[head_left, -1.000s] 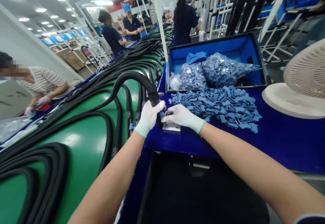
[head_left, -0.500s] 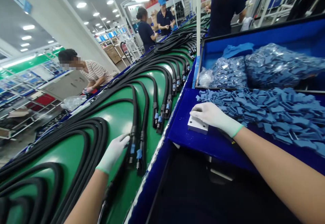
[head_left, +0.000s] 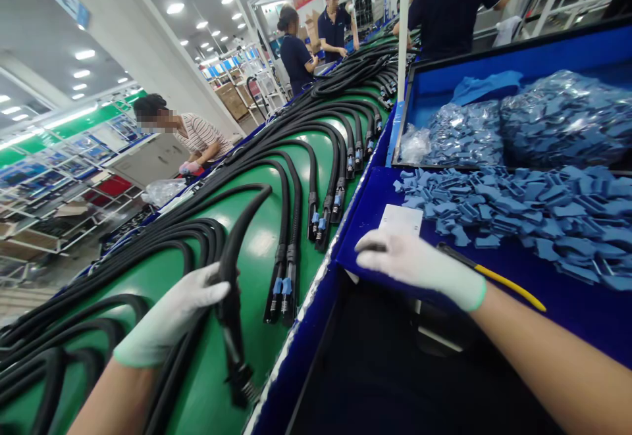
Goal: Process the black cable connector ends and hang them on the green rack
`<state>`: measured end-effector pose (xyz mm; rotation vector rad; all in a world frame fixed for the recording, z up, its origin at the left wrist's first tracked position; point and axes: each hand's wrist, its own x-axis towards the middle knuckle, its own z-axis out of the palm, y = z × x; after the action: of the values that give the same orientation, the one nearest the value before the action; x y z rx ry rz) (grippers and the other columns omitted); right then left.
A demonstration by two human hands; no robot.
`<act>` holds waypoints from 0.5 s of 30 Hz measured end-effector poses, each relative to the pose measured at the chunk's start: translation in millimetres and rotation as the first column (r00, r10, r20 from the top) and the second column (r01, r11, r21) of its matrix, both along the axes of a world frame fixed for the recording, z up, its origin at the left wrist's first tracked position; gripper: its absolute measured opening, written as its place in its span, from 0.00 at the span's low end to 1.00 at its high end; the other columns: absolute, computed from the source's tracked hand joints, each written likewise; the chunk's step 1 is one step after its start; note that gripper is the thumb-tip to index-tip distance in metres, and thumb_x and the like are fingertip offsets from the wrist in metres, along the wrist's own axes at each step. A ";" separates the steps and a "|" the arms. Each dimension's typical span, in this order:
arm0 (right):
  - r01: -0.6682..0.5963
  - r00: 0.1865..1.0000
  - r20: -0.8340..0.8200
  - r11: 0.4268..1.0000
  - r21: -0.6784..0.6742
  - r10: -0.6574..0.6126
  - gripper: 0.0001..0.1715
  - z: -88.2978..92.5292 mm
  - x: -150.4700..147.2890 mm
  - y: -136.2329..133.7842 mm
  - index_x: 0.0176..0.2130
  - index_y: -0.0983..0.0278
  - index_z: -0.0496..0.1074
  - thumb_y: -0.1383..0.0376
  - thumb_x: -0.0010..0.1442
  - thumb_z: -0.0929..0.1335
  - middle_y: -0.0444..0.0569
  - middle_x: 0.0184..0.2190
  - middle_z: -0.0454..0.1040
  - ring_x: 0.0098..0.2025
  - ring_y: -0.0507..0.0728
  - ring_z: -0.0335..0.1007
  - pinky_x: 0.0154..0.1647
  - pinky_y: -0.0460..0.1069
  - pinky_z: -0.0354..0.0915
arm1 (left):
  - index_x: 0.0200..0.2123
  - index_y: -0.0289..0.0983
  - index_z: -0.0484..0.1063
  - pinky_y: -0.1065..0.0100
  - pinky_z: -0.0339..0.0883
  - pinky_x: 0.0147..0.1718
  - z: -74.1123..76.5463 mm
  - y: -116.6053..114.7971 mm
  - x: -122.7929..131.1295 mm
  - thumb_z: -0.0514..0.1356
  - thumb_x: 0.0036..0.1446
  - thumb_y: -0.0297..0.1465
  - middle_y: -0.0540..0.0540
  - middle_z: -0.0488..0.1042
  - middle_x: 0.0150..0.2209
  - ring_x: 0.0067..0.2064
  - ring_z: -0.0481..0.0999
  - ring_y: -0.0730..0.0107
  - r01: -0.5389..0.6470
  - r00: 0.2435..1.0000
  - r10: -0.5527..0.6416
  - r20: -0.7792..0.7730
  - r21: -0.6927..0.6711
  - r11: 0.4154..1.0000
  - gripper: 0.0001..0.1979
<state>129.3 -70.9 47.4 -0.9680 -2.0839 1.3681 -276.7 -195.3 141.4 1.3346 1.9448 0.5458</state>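
My left hand [head_left: 182,310], in a white glove, is closed around a black hose [head_left: 243,231] and holds its end up off the green surface. That hose's lower end [head_left: 239,376], with a metal spring, hangs tilted near the surface's edge and is blurred. My right hand [head_left: 409,260], also gloved, is just in front of a pale metal block [head_left: 402,218], partly covering it. Its fingers are curled together; anything between them is too small to make out. Beyond it spreads a pile of blue plastic clips [head_left: 523,211].
Pliers with a yellow handle [head_left: 511,285] lie right of my right wrist. Several hoses with blue clips [head_left: 281,287] rest on the green surface [head_left: 257,221]. A blue bin [head_left: 543,43] with bagged clips stands behind the pile. A white post [head_left: 403,27] rises nearby. Several co-workers stand along the line.
My left hand has taken hold of a hose and lifted its end toward me. My right hand has come off the block's top toward me. The view has shifted, uncovering the pliers.
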 end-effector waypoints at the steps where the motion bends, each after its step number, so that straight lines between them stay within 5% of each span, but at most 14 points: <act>1: -0.097 0.992 -0.086 0.991 -0.088 0.089 0.24 1.6 -9.9 -17.7 0.54 0.59 0.78 0.54 0.60 0.74 0.51 0.49 0.80 0.47 0.61 0.76 0.52 0.55 0.70 | 0.44 0.39 0.79 0.55 0.74 0.40 6.5 10.0 17.5 0.68 0.52 0.50 0.42 0.79 0.39 0.40 0.77 0.49 0.066 0.985 -0.074 0.153 0.058 0.996 0.24; 3: -0.246 0.949 -0.257 0.939 -0.240 0.183 0.43 0.7 -26.4 -50.0 0.63 0.56 0.70 0.55 0.50 0.80 0.50 0.55 0.77 0.51 0.62 0.74 0.53 0.55 0.70 | 0.45 0.38 0.77 0.59 0.72 0.36 8.6 28.6 56.7 0.68 0.55 0.50 0.42 0.77 0.37 0.35 0.74 0.56 0.109 0.920 -0.183 0.347 0.223 0.969 0.24; 5: -0.305 0.911 -0.385 0.872 -0.383 0.150 0.50 -4.1 -33.1 -72.4 0.64 0.54 0.68 0.60 0.46 0.81 0.48 0.53 0.76 0.45 0.58 0.74 0.45 0.51 0.72 | 0.47 0.37 0.76 0.58 0.73 0.39 1.2 44.1 95.4 0.66 0.58 0.50 0.41 0.77 0.40 0.38 0.75 0.55 0.093 0.904 -0.224 0.364 0.344 0.934 0.24; 9: -0.189 0.888 -0.453 0.829 -0.526 -0.085 0.34 -12.0 -6.3 -83.7 0.56 0.58 0.72 0.70 0.50 0.75 0.44 0.43 0.76 0.29 0.48 0.67 0.28 0.45 0.64 | 0.55 0.40 0.73 0.48 0.73 0.51 -18.9 60.6 153.9 0.68 0.58 0.45 0.39 0.76 0.51 0.50 0.77 0.45 0.073 0.992 -0.005 -0.129 0.529 0.845 0.25; 10: -0.175 0.889 -0.445 0.823 -0.540 -0.103 0.31 -11.3 6.6 -82.9 0.54 0.60 0.72 0.71 0.50 0.73 0.44 0.41 0.75 0.27 0.48 0.66 0.27 0.45 0.64 | 0.57 0.42 0.72 0.44 0.72 0.55 -24.5 61.3 164.8 0.70 0.56 0.42 0.38 0.75 0.53 0.53 0.76 0.43 0.180 0.962 -0.012 -0.272 0.601 0.779 0.27; 12: -0.199 0.907 -0.415 0.804 -0.561 -0.065 0.25 -5.6 33.7 -81.1 0.50 0.62 0.74 0.70 0.51 0.72 0.44 0.36 0.75 0.26 0.49 0.68 0.27 0.46 0.65 | 0.58 0.48 0.72 0.40 0.67 0.60 -37.7 59.2 184.2 0.70 0.56 0.37 0.40 0.76 0.55 0.56 0.75 0.42 0.559 0.818 -0.253 -0.517 0.609 0.562 0.26; 13: -0.225 0.922 -0.386 0.788 -0.573 -0.018 0.22 -0.8 46.5 -80.6 0.49 0.63 0.74 0.69 0.52 0.72 0.44 0.32 0.75 0.25 0.50 0.69 0.28 0.46 0.66 | 0.57 0.50 0.74 0.40 0.67 0.60 -45.3 56.8 193.2 0.68 0.58 0.33 0.41 0.78 0.53 0.55 0.76 0.44 0.740 0.673 -0.427 -0.604 0.531 0.414 0.23; 15: -0.264 0.949 -0.300 0.769 -0.583 0.098 0.17 10.5 69.0 -80.6 0.45 0.63 0.75 0.65 0.54 0.73 0.43 0.27 0.74 0.25 0.52 0.70 0.29 0.48 0.67 | 0.56 0.51 0.76 0.45 0.73 0.53 -61.3 51.7 209.3 0.63 0.62 0.27 0.43 0.81 0.47 0.49 0.79 0.49 0.905 0.401 -0.658 -0.638 0.388 0.174 0.20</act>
<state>198.3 -151.5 57.9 -0.7674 -1.5779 2.2369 -67.5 -143.6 80.1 2.8670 0.8259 0.5166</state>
